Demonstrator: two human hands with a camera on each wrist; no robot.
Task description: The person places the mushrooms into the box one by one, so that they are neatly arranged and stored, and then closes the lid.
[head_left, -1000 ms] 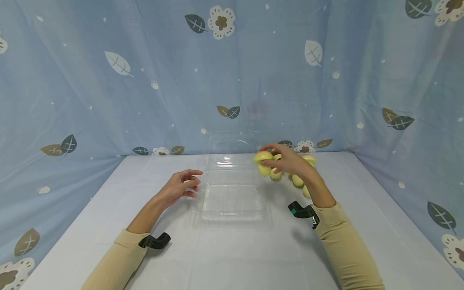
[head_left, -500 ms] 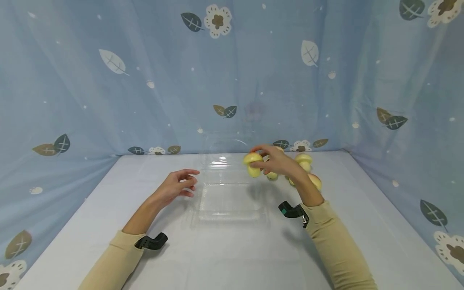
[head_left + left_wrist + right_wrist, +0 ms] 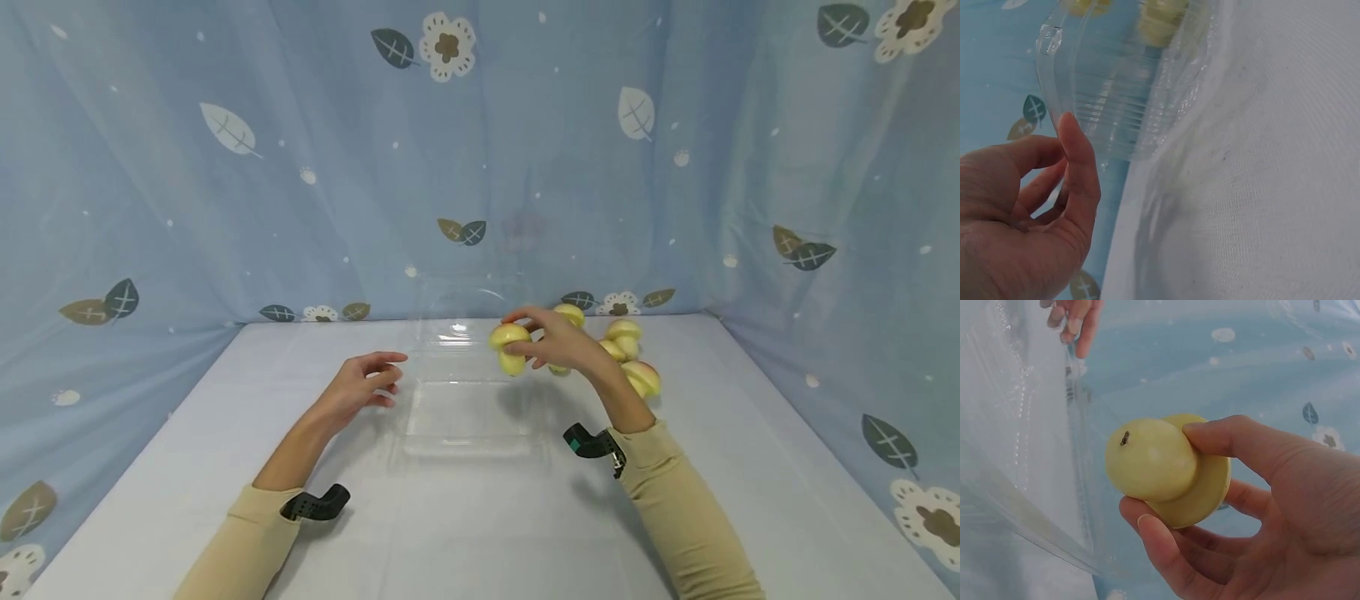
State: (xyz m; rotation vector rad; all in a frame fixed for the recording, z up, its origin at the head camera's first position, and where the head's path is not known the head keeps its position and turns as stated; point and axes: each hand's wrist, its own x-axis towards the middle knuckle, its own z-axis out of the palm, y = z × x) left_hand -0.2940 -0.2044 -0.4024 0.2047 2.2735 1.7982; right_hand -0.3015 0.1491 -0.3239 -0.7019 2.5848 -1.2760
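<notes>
My right hand (image 3: 551, 340) pinches a pale yellow mushroom (image 3: 512, 348) between thumb and fingers, over the right side of a clear plastic clamshell box (image 3: 471, 450). In the right wrist view the mushroom (image 3: 1150, 459) shows a rounded stem end with a small dark mark, and the wider cap lies behind it. Beside the box's left edge is my left hand (image 3: 363, 385), its fingers loosely bent and holding nothing. In the left wrist view its fingertips are right at the clear rim (image 3: 1047, 94). The box stands with its lid (image 3: 468, 304) raised at the back.
Several more yellow mushrooms (image 3: 622, 333) lie on the white table (image 3: 480, 533) right of the box, partly hidden by my right hand and forearm. A blue patterned curtain (image 3: 337, 167) hangs behind and along both sides.
My right hand has carried the mushroom leftward from beside the other mushrooms to over the box. The left hand keeps its place by the box's left edge.
</notes>
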